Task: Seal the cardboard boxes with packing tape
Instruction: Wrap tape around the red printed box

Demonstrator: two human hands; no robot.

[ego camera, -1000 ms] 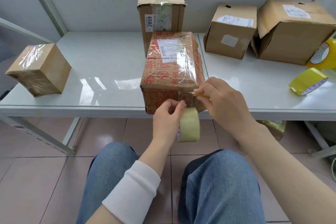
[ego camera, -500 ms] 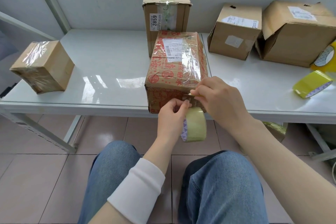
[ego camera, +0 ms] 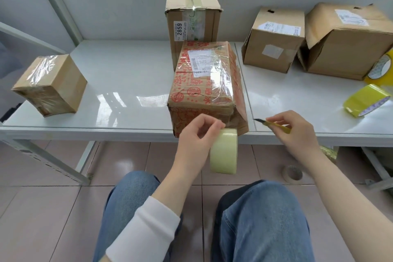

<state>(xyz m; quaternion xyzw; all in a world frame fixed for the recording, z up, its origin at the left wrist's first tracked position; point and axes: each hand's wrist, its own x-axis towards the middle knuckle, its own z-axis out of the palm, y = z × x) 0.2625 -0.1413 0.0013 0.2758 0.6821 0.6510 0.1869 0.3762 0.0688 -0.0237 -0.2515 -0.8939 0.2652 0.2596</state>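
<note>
A brown box with red print [ego camera: 204,89] lies lengthwise at the table's front edge, clear tape glinting across its top and down its near end. My left hand [ego camera: 196,140] pinches a pale roll of packing tape [ego camera: 224,153] just below and in front of that near end. My right hand [ego camera: 295,130] grips a yellow utility knife [ego camera: 274,124] to the right of the box, its dark blade pointing left toward the box corner without touching it.
The white table [ego camera: 127,83] also carries a small taped box [ego camera: 50,85] at the left, a tall box marked 2859 [ego camera: 192,21] behind, two boxes [ego camera: 274,42] [ego camera: 348,40] at the back right and yellow tape rolls [ego camera: 365,100]. An empty tape core [ego camera: 293,173] lies on the floor.
My right hand has pulled away to the right from the box's near end, taking the knife with it. The tape roll in my left hand has dropped slightly, apart from the box.
</note>
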